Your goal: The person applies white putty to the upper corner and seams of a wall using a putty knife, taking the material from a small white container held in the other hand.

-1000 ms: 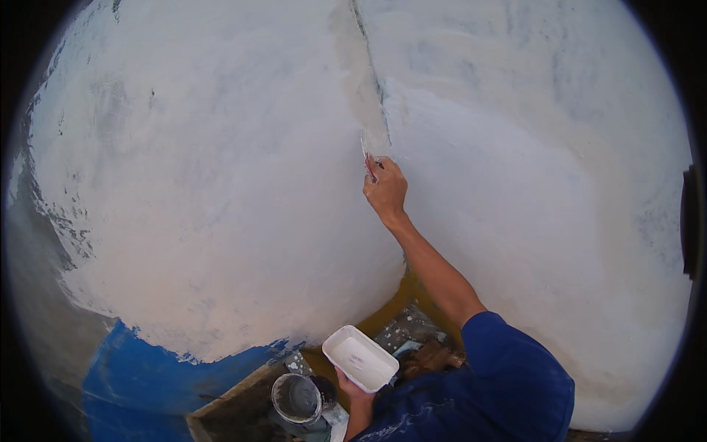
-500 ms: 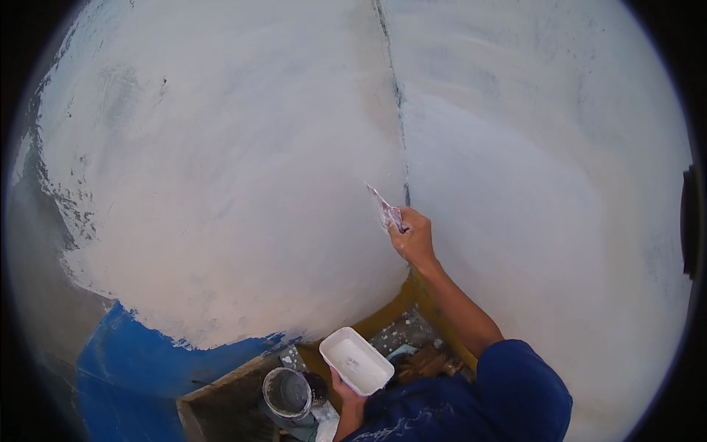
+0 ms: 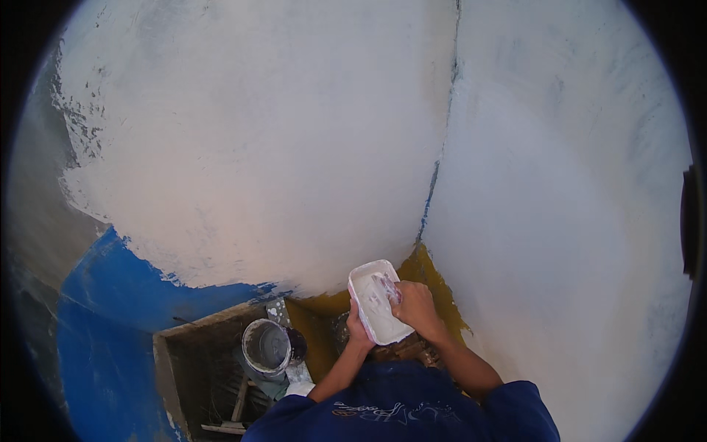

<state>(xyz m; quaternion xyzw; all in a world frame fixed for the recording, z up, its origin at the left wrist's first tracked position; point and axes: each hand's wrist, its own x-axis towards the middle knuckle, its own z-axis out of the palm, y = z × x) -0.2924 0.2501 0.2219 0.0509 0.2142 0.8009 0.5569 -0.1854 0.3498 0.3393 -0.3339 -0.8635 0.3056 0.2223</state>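
My left hand (image 3: 359, 325) grips a white rectangular tub (image 3: 384, 329) by its left side, fingers closed against the wall and base. White paste coats the inside of the tub. Over its right rim comes my right hand (image 3: 417, 305), closed on a putty knife (image 3: 386, 286) smeared with white. The blade is down inside the tub, at the paste; whether it presses on the bottom I cannot tell. Most of the knife's handle is hidden by my fingers.
White-coated walls (image 3: 280, 162) meet at a corner with a dark vertical crack (image 3: 432, 184). Blue (image 3: 110, 309) and yellow (image 3: 433, 274) paint shows lower down. Below left stand a bucket (image 3: 266, 346) of greyish-white material and a wooden-edged box (image 3: 163, 376) holding sticks.
My right hand has come down from the wall corner with the putty knife and into the tub. The left hand has raised the tub, and my view has shifted.
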